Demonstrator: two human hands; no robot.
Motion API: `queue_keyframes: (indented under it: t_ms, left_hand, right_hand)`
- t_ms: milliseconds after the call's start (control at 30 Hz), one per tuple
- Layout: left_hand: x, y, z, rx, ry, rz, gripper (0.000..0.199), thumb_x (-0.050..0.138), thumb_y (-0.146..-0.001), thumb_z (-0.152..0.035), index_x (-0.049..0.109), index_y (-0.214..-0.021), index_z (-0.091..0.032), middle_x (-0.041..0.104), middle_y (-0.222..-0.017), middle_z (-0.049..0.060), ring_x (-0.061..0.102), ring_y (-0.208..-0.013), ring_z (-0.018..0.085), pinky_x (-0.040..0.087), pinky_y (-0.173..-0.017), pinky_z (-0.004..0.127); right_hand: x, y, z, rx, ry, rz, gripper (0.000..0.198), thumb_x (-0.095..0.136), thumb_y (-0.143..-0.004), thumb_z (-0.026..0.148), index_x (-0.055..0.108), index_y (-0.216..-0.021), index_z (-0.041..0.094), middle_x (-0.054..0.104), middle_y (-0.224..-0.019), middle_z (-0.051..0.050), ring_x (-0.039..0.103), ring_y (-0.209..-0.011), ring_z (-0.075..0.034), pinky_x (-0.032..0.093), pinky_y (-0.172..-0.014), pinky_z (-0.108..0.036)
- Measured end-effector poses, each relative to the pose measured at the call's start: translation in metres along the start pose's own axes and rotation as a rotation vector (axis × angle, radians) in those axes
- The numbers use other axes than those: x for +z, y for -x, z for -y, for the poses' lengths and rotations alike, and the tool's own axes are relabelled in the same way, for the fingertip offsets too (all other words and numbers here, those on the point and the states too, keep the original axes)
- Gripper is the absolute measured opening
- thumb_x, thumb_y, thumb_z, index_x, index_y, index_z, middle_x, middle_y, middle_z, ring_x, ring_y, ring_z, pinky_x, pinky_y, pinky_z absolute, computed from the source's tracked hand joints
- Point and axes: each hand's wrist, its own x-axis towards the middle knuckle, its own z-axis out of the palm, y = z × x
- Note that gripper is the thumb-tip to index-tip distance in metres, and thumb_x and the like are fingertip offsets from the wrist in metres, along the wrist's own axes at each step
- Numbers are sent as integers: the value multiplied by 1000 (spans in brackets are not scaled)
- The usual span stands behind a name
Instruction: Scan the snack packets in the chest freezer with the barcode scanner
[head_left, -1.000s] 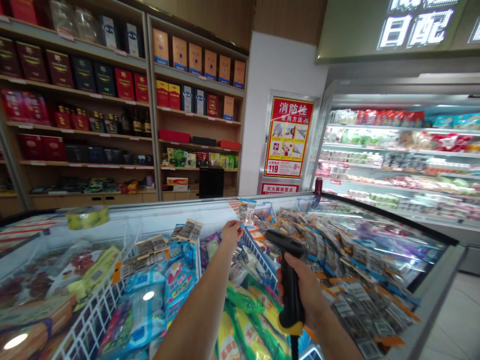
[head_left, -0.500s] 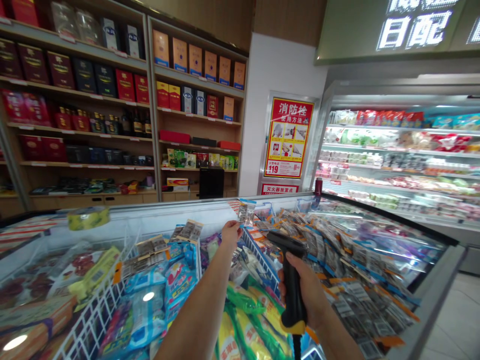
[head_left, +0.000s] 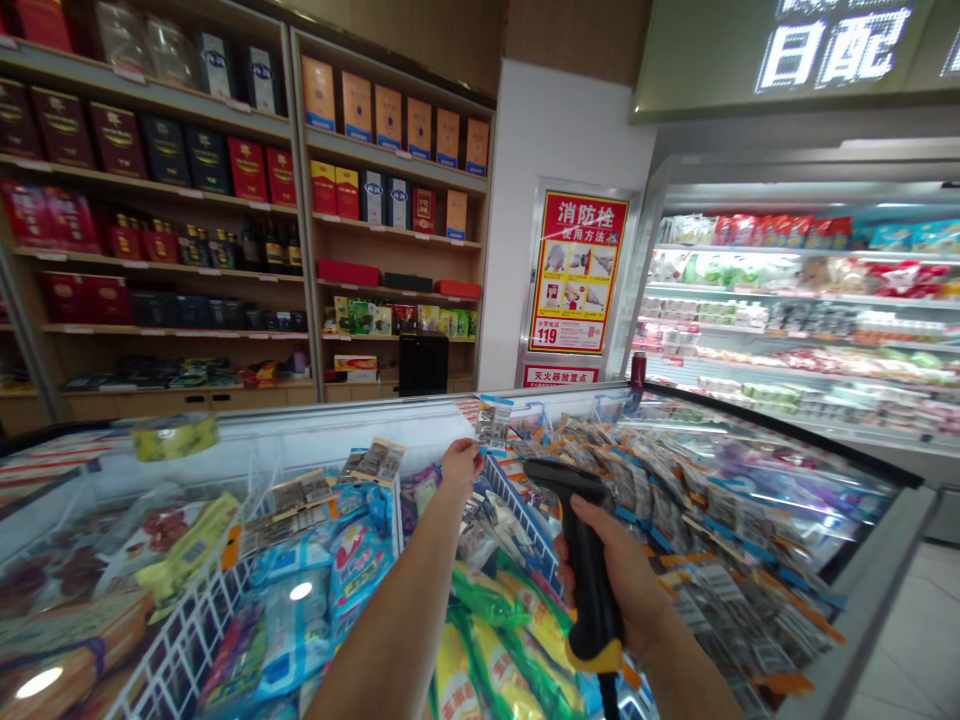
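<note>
My left hand [head_left: 461, 463] reaches out over the freezer and pinches the lower edge of a small clear packet with a blue edge [head_left: 493, 424]. A black and yellow barcode scanner [head_left: 586, 570] is gripped in my right hand [head_left: 619, 565], its head pointing left towards that packet and its cord running down out of view. Many similar flat packets [head_left: 660, 480] with blue and orange edges lie spread to the right of the scanner. Under my forearms are green and yellow corn packs [head_left: 495, 640] and blue bags [head_left: 300, 610].
White wire dividers [head_left: 187, 630] split the freezer into sections. A roll of yellow tape [head_left: 175, 437] sits on the left glass. Behind stand shelves of boxed goods [head_left: 187, 160], a red fire hydrant notice [head_left: 574, 270] and a lit chiller [head_left: 802, 310].
The scanner's head has shifted slightly left and up, while its handle end has tilted a little right. My left hand and the packet stay nearly where they were.
</note>
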Motion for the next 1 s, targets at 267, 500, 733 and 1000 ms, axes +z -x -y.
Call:
queue_keyframes:
  t_ms: [267,500,733,1000]
  left_hand:
    - [2,2,-1,-25,59,-4,14,48,-68,-3,43,-66,-16,42,-51,-6,40,-42,3,49,-55,25]
    - [3,2,-1,-62,80,-27,11,48,-71,-10,41,-70,-19,34,-50,-9,32,-39,3,49,-55,26]
    - [2,1,0,-55,143,-35,8,45,-74,-15,41,-76,-21,37,-51,-9,32,-39,4,49,-58,33]
    - [1,-4,7,-44,251,-47,10,45,-73,-11,42,-72,-20,48,-60,-4,44,-46,7,48,-61,36]
  right_hand:
    - [1,-7,13,-3,65,-5,25,48,-75,40,51,-83,17,52,-42,3,46,-28,-11,36,-26,-21]
    - [-2,-4,13,58,-68,48,28,48,-75,42,53,-86,17,52,-44,3,47,-30,-10,35,-26,-19]
    - [0,-3,10,94,-100,80,28,48,-75,43,53,-84,17,52,-45,3,47,-32,-10,37,-30,-20]
    - [7,-3,13,108,-115,121,27,45,-76,43,51,-70,17,50,-44,3,46,-32,-10,37,-31,-21]
